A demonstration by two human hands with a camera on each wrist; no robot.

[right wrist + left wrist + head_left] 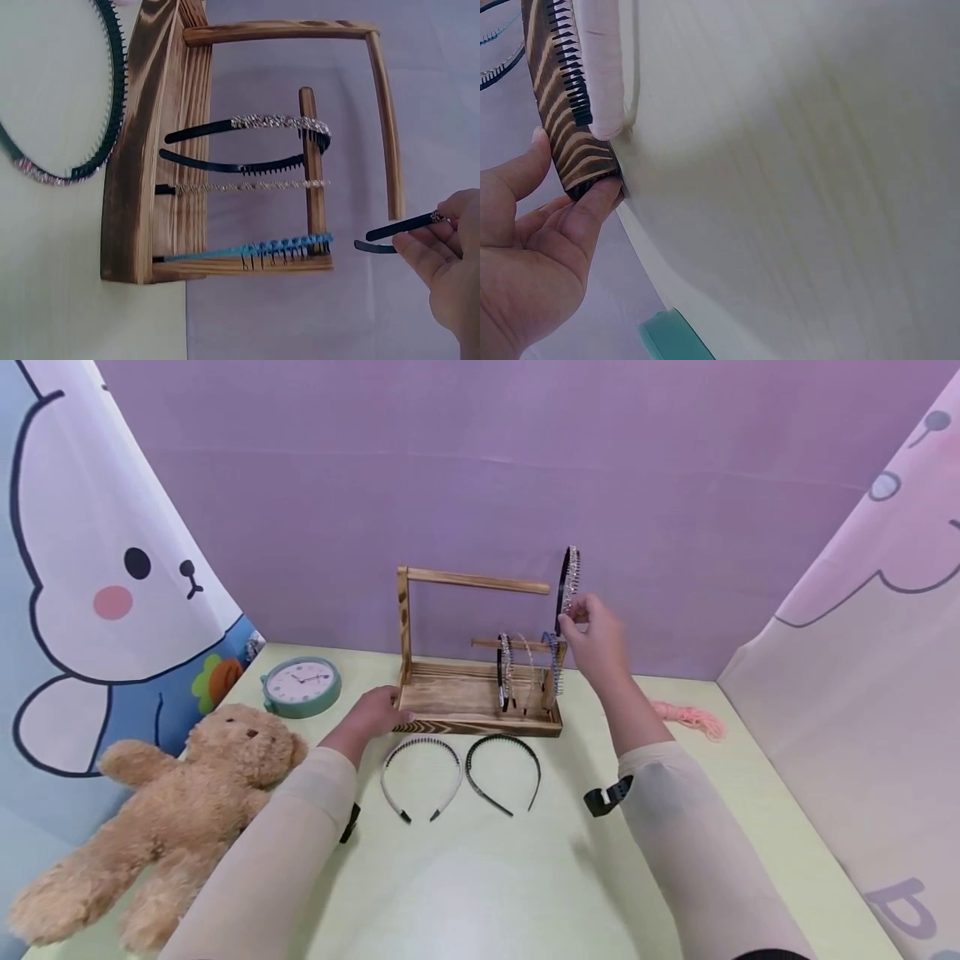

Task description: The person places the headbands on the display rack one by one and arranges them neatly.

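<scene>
A wooden headband rack (442,727) stands at the middle of the table, with an upper bar (480,581) and a shorter lower bar. My left hand (371,714) grips its near left corner, thumb and fingers on either side in the left wrist view. My right hand (600,639) pinches a black headband with sparkly stones (572,572), held up beside the upper bar's free end. Three headbands hang on the lower bar: a black sparkly one (277,120), a thin beaded one (247,185) and a blue one (285,244).
In front of the rack lie a pale pink headband (386,777) and a black headband (537,764). To the left are a teal clock (302,685) and a brown teddy bear (187,802). A bundle of pink cord (693,718) lies right, beyond my right forearm.
</scene>
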